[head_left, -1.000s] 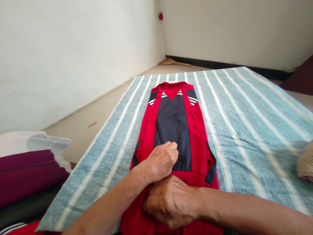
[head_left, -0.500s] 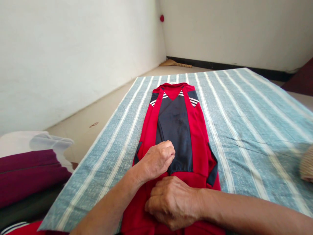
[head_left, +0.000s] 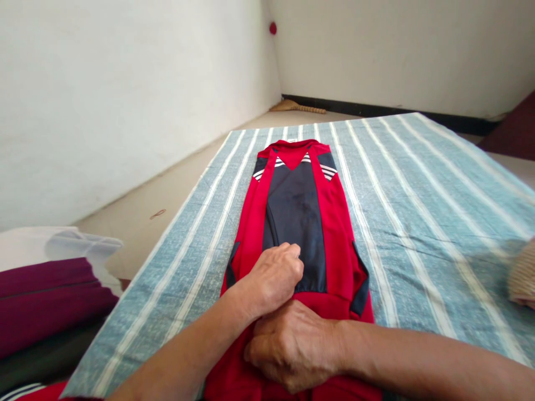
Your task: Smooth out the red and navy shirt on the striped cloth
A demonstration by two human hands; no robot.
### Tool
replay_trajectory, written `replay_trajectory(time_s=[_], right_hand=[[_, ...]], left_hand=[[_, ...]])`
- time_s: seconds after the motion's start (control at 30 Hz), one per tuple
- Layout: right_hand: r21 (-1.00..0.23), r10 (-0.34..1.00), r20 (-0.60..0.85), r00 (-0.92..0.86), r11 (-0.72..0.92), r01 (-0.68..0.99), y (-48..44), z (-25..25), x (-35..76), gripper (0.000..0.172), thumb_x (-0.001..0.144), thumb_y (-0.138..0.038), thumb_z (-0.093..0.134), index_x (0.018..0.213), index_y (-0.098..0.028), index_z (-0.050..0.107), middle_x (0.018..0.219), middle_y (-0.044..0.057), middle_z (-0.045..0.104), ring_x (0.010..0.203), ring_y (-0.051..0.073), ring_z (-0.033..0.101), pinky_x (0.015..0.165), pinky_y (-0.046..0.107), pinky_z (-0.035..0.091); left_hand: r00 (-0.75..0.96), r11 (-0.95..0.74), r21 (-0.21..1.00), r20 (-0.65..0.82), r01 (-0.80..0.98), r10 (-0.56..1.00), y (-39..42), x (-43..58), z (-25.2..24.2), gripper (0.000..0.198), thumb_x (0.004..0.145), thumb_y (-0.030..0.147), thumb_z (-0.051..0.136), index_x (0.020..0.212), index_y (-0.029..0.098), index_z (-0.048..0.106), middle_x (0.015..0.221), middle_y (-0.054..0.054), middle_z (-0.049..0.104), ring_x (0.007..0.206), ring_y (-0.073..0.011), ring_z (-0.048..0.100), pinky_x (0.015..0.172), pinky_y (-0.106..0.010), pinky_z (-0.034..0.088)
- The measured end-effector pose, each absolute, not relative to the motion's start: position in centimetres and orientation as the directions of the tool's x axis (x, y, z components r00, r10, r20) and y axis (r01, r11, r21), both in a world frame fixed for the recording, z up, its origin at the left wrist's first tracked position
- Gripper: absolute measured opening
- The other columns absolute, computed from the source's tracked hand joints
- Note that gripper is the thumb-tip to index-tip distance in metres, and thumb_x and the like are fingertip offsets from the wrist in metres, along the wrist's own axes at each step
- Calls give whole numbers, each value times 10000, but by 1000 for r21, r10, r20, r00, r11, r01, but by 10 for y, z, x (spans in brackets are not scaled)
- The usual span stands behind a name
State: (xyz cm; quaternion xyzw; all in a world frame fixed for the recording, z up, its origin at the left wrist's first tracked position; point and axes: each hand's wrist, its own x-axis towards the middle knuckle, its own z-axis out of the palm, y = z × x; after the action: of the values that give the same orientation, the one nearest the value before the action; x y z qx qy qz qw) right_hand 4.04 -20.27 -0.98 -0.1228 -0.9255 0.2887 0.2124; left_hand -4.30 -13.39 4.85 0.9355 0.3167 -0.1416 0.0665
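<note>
A red and navy track jacket with white stripes at the shoulders lies face up, its sleeves folded in along the front. My left hand is closed in a pinch over the lower middle of the jacket, where the navy panel meets the red. Just below it and nearly touching, my right hand is curled on the red lower part, fingers wrapped into the cloth. Both sets of fingertips are hidden, so the exact piece of the jacket between them does not show.
Beneath the jacket spreads a blue and white striped sheet. Stacked folded clothes stand at the left edge, and a beige knitted item at the right. A wooden-handled brush or broom lies on the floor by the far corner.
My left hand has come slightly lower and closer to my right hand, overlapping its top in view. My right hand stays in place on the jacket. The view has shifted a little.
</note>
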Motion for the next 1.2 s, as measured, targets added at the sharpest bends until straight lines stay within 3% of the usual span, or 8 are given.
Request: replay_trajectory(time_s=[0.23,0.53,0.73,0.87,1.0,1.2], right_hand=[[-549,346,332,-878,827,118,-202,-8,40,133,709,-218,573,640,-210,459,626,-33,533,562,130,390,523,293,290],[-492,392,324,-861,847,200,-204,1,43,85,743,-256,560,695,-220,500,655,-35,575,612,145,488,544,300,330],[-506,386,342,-857,844,178,-205,-2,43,91,722,-251,583,693,-212,507,641,-40,554,600,135,472,548,295,329],[-509,403,349,-846,840,190,-206,-3,42,106,708,-238,595,676,-213,497,629,-41,541,593,137,464,537,304,333],[-536,388,343,-855,829,161,-204,-3,42,111,701,-242,588,660,-215,488,625,-42,532,577,131,434,518,294,340],[-529,343,253,-905,832,168,-201,2,42,84,706,-214,589,645,-194,534,642,-28,572,569,125,415,527,298,335]], left_hand=[[805,-840,7,-289,542,518,-133,-38,46,166,737,16,483,696,156,562,796,-81,556,753,-221,508,650,-339,439],[799,-766,240,-85,596,595,-117,-64,29,159,745,51,459,652,180,466,724,-17,487,650,-150,484,622,-276,402],[766,-718,305,-69,626,639,-119,-65,30,180,766,29,452,655,169,475,710,2,479,640,-126,481,614,-250,379],[791,-748,261,-153,610,592,-121,-61,37,191,830,70,488,664,163,506,752,-15,508,725,-149,521,674,-263,412],[778,-772,136,-230,621,585,-127,-54,42,153,850,138,537,701,158,560,824,-53,546,791,-190,534,681,-293,443],[788,-817,-9,-259,577,559,-138,-39,44,198,747,-7,478,668,159,555,765,-74,533,738,-216,509,599,-324,422]])
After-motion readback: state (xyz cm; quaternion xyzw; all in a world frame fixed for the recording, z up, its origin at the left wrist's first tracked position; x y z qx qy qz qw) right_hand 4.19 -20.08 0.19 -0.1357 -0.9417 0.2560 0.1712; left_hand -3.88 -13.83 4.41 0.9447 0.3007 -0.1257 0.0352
